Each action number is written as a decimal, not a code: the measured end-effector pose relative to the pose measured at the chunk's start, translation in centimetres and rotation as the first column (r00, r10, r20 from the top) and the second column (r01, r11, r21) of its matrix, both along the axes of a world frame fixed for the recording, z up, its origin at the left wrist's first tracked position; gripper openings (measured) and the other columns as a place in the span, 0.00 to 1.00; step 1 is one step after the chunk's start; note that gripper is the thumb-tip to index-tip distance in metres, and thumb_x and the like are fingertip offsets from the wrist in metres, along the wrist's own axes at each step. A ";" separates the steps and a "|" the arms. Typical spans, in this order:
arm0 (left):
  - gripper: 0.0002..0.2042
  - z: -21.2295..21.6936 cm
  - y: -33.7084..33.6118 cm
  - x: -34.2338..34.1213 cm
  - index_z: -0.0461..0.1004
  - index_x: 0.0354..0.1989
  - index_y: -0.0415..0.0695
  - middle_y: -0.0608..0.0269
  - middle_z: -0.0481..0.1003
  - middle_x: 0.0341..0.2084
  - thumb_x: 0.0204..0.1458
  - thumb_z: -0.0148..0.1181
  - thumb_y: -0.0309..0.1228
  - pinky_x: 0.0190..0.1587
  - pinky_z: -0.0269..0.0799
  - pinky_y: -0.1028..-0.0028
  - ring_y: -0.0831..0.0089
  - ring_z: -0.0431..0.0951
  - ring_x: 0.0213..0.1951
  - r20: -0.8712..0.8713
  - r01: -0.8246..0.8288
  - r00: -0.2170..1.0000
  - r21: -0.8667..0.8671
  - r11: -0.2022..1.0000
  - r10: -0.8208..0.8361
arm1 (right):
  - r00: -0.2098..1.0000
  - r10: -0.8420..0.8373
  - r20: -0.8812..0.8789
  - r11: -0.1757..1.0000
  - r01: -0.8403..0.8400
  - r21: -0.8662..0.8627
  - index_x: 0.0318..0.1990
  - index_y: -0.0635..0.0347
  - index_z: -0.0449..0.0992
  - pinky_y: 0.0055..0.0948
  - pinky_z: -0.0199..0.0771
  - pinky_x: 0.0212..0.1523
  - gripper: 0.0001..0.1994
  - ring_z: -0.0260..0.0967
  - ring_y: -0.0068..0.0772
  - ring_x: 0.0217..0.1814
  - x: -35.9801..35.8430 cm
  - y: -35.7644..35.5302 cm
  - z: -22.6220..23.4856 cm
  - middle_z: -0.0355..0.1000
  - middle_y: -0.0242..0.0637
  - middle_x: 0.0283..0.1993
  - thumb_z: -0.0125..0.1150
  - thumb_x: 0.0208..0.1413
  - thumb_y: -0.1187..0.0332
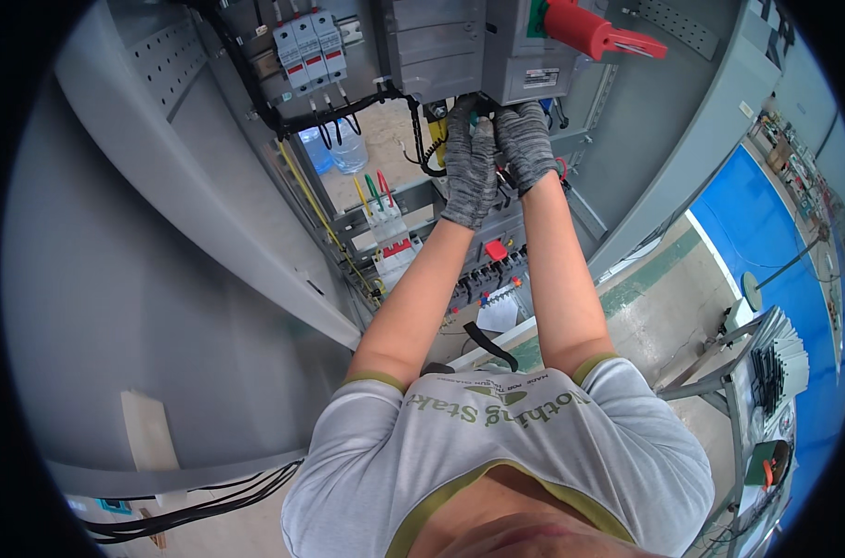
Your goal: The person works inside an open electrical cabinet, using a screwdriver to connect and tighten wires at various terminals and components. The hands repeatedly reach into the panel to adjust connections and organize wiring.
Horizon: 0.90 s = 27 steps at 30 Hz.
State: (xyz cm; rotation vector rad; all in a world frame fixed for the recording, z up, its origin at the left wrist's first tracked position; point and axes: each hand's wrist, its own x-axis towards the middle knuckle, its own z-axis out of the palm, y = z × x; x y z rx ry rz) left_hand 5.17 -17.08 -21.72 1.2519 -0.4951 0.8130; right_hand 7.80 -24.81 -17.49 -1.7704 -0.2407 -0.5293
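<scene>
Both my hands wear grey knit gloves and reach up to the underside of a grey switch unit [532, 79] with a red rotary handle [590, 33]. My left hand [471, 172] has its fingers drawn together, their tips in the dark gap below the unit. Close to its right, my right hand [527, 147] bends its fingers in under the unit's lower edge. What the fingertips grip is hidden there. Beside my left hand hangs a yellow and black thing [438, 130] with a coiled black cord, partly covered by the glove.
Grey cabinet walls [209, 232] stand on both sides. Fuse holders [309, 51] and a black cable bundle [311, 121] are at upper left. Below my hands lie a breaker [395, 251] with coloured wires and a row of terminals [488, 279]. A metal-framed cart [720, 381] stands right.
</scene>
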 end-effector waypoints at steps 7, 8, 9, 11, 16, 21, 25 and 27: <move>0.18 -0.2 0.1 0.4 0.61 0.54 0.39 0.54 0.65 0.49 0.58 0.46 0.33 0.56 0.58 0.71 0.66 0.65 0.51 -0.003 -0.039 0.999 0.015 0.999 0.039 | 0.999 0.023 0.040 1.000 -0.023 0.016 0.44 0.65 0.71 0.32 0.66 0.44 0.13 0.69 0.44 0.42 0.1 0.1 -0.2 0.73 0.49 0.41 0.49 0.54 0.68; 0.18 -0.4 0.1 0.5 0.60 0.55 0.39 0.54 0.65 0.50 0.57 0.46 0.33 0.56 0.57 0.71 0.66 0.65 0.52 -0.008 -0.045 0.999 0.021 0.999 0.045 | 0.998 0.016 0.056 0.999 -0.018 0.027 0.43 0.65 0.72 0.34 0.66 0.43 0.12 0.69 0.46 0.41 0.0 0.2 -0.2 0.73 0.50 0.40 0.49 0.53 0.70; 0.19 -0.6 0.1 0.7 0.60 0.55 0.39 0.53 0.65 0.50 0.57 0.46 0.33 0.57 0.57 0.71 0.66 0.64 0.52 -0.012 -0.051 0.999 0.028 0.998 0.052 | 0.998 0.024 0.055 0.999 -0.026 0.048 0.43 0.65 0.72 0.34 0.67 0.43 0.12 0.69 0.46 0.41 -0.2 0.4 -0.1 0.73 0.49 0.40 0.49 0.52 0.70; 0.19 -0.7 0.1 0.9 0.61 0.55 0.39 0.54 0.65 0.50 0.58 0.46 0.35 0.57 0.56 0.71 0.65 0.65 0.53 -0.009 -0.065 0.998 0.034 0.997 0.065 | 0.998 0.037 0.053 0.995 -0.042 0.090 0.43 0.65 0.72 0.34 0.67 0.43 0.12 0.69 0.47 0.41 -0.6 0.5 0.1 0.73 0.49 0.39 0.49 0.52 0.71; 0.20 -0.6 -0.2 0.9 0.62 0.54 0.38 0.54 0.66 0.50 0.58 0.46 0.39 0.58 0.55 0.71 0.64 0.65 0.53 0.042 -0.119 0.992 0.036 0.992 0.118 | 0.970 -0.005 0.244 1.000 0.011 -0.024 0.42 0.65 0.73 0.33 0.67 0.42 0.12 0.69 0.45 0.39 0.4 0.1 -1.1 0.73 0.48 0.38 0.51 0.51 0.72; 0.22 -0.5 0.1 0.2 0.61 0.55 0.38 0.53 0.65 0.52 0.58 0.46 0.40 0.59 0.54 0.71 0.63 0.64 0.55 0.005 -0.068 0.998 0.050 0.996 0.068 | 0.999 0.050 -0.002 0.998 -0.050 0.046 0.44 0.65 0.72 0.31 0.67 0.44 0.13 0.69 0.43 0.41 -0.7 0.3 0.4 0.72 0.48 0.40 0.52 0.51 0.71; 0.21 -0.5 -0.1 0.1 0.62 0.55 0.37 0.54 0.66 0.51 0.59 0.46 0.39 0.59 0.54 0.71 0.64 0.64 0.55 0.024 -0.074 0.997 0.041 0.996 0.073 | 0.990 0.032 0.141 0.998 -0.023 -0.063 0.46 0.67 0.71 0.28 0.66 0.45 0.14 0.69 0.38 0.42 0.1 0.2 -0.7 0.73 0.46 0.41 0.52 0.53 0.70; 0.21 -0.5 0.0 0.1 0.62 0.55 0.37 0.54 0.66 0.51 0.59 0.46 0.40 0.59 0.55 0.71 0.64 0.64 0.55 0.001 -0.058 0.998 0.040 0.998 0.058 | 0.983 0.012 0.181 0.993 0.010 -0.119 0.45 0.65 0.72 0.30 0.66 0.46 0.15 0.68 0.41 0.44 0.4 0.3 -1.1 0.71 0.47 0.43 0.53 0.51 0.70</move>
